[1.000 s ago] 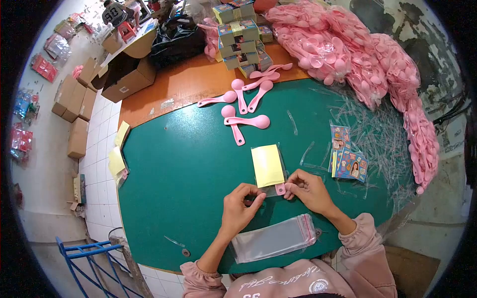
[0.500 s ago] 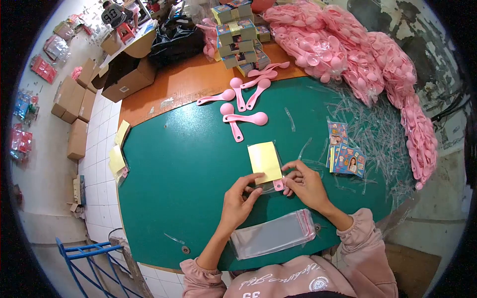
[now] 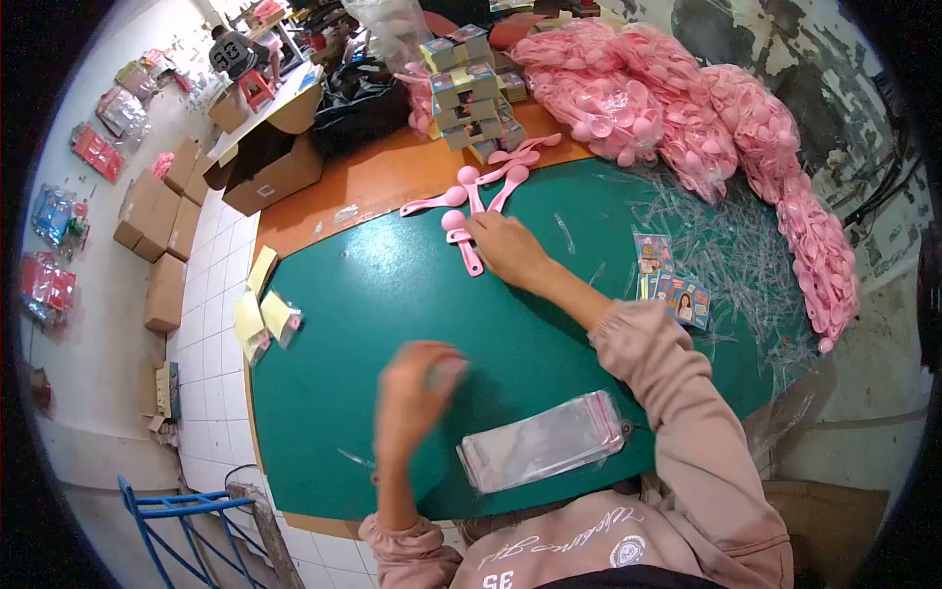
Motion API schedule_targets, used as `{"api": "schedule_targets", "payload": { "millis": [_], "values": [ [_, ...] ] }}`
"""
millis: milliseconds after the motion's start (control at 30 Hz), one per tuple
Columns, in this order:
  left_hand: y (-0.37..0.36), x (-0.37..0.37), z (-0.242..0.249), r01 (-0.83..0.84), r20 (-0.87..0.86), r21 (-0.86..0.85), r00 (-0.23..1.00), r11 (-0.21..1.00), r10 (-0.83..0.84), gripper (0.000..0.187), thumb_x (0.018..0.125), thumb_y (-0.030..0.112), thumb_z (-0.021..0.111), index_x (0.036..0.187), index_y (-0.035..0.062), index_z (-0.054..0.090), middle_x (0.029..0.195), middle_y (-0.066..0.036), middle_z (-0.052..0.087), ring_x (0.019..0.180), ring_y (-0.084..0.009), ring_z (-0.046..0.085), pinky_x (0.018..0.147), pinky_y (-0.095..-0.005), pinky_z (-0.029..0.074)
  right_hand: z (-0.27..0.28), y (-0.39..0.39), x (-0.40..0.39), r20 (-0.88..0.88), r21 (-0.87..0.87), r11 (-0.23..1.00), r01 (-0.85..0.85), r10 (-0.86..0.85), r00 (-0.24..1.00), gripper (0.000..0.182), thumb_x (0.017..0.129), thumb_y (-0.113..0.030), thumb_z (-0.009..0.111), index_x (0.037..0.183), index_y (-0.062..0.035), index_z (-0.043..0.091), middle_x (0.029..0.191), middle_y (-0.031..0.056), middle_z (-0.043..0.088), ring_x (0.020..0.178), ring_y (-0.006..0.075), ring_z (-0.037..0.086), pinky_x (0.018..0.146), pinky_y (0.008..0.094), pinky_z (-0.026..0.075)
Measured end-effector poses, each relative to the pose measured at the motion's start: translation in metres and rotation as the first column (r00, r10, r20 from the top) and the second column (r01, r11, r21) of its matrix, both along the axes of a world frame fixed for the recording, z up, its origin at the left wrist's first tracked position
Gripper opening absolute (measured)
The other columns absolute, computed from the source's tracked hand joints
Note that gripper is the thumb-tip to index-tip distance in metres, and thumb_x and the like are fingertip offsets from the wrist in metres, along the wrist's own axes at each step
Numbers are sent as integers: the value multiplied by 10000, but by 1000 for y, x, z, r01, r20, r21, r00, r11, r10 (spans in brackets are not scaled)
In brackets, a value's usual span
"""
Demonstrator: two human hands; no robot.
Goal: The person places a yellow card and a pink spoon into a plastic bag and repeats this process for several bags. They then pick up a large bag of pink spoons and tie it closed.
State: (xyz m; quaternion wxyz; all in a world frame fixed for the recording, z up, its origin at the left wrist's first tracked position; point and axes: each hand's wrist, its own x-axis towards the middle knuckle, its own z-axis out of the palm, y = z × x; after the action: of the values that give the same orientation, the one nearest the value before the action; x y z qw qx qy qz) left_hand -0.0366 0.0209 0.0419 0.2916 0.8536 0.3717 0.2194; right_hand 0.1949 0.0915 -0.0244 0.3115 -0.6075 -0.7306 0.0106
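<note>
My right hand (image 3: 510, 253) reaches to the far middle of the green table, its fingers closed on a pink measuring spoon (image 3: 455, 237), whose bowl is hidden under them. Another pink spoon (image 3: 453, 222) lies beneath that one. Just beyond my fingers rest several more pink spoons (image 3: 442, 201). Smeared by motion, my left hand (image 3: 417, 393) is over the middle left of the table. Below it to the right is a stack of clear plastic bags (image 3: 540, 444). At the left edge lie filled bags with yellow cards, one of them a yellow-backed packet (image 3: 281, 316).
Blue printed cards (image 3: 681, 297) lie on the right, beside a heap of clear plastic strips (image 3: 731, 245). Large bags of pink spoons (image 3: 677, 108) line the back right. Banded card stacks (image 3: 469, 93) stand at the back, with an open carton (image 3: 270, 172) at back left. A person (image 3: 235, 54) sits far off.
The yellow-card packet has gone from between my hands, and one more lies at the left edge. My right hand has moved away to the spoons; my left hand has moved left.
</note>
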Motion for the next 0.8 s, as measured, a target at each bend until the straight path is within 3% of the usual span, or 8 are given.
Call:
{"api": "schedule_targets", "payload": {
  "millis": [33, 167, 233, 367, 433, 567, 733, 800],
  "values": [
    [-13, 20, -3, 233, -6, -18, 972, 972, -234, 198, 760, 160, 645, 894, 19, 605, 891, -129, 604, 828, -264, 595, 705, -326, 479, -2, 7, -4, 86, -102, 994, 49, -40, 996, 267, 740, -42, 553, 1000, -28, 495, 918, 156, 541, 906, 327, 518, 783, 401, 435],
    [-52, 54, -21, 293, -148, -118, 940, 949, -309, 228, 721, 131, 673, 891, 16, 574, 846, -132, 592, 774, -252, 601, 680, -328, 485, 7, -10, -5, 156, -113, 989, 100, -82, 984, 343, 729, -8, 527, 1070, -35, 489, 949, 147, 552, 907, 332, 521, 788, 420, 437],
    [-49, 57, -34, 342, -143, -135, 922, 930, -360, 240, 713, 116, 675, 902, 20, 562, 845, -129, 585, 757, -248, 603, 671, -329, 486, 18, -43, 5, -66, 89, 992, 86, -81, 995, 410, 730, 8, 518, 1135, -36, 470, 909, 137, 569, 829, 281, 575, 727, 396, 472],
    [-41, 54, -35, 402, 35, -374, 907, 836, -420, 224, 711, 87, 661, 905, 38, 560, 827, -104, 549, 734, -252, 592, 659, -346, 481, 69, -109, 19, -404, 14, 1000, 15, -8, 915, 313, 791, -33, 511, 1102, -44, 485, 852, 155, 597, 802, 267, 618, 678, 387, 490],
    [-51, 59, -26, 351, -27, -123, 934, 928, -356, 206, 709, 87, 661, 884, 30, 567, 799, -104, 578, 727, -245, 600, 651, -331, 481, 78, -130, 28, -608, -262, 965, 14, -176, 774, 255, 837, -67, 512, 1086, -21, 478, 811, 147, 595, 732, 214, 643, 633, 330, 509],
    [-54, 60, -35, 401, -143, -2, 907, 916, -397, 218, 716, 106, 661, 898, 33, 565, 792, -110, 592, 710, -248, 610, 637, -321, 486, 72, -143, 36, -854, -258, 961, -95, -182, 487, 207, 876, -121, 499, 1052, -12, 478, 805, 112, 566, 680, 173, 634, 579, 282, 513],
    [-43, 58, -23, 332, 101, -575, 936, 748, -337, 193, 747, 136, 654, 868, 14, 567, 843, -121, 639, 789, -207, 633, 663, -306, 493, 80, -146, 31, -894, -250, 968, -25, -221, 391, 167, 891, -170, 489, 974, -25, 483, 787, 52, 546, 642, 151, 612, 544, 252, 513],
    [-41, 56, -27, 339, 116, -562, 936, 755, -333, 183, 759, 136, 645, 874, 13, 575, 842, -118, 644, 754, -208, 633, 648, -300, 492, 87, -158, 32, -908, -248, 963, -102, -194, 372, 159, 882, -143, 498, 973, -15, 485, 807, 60, 542, 663, 158, 617, 555, 255, 514]
  ]
}}
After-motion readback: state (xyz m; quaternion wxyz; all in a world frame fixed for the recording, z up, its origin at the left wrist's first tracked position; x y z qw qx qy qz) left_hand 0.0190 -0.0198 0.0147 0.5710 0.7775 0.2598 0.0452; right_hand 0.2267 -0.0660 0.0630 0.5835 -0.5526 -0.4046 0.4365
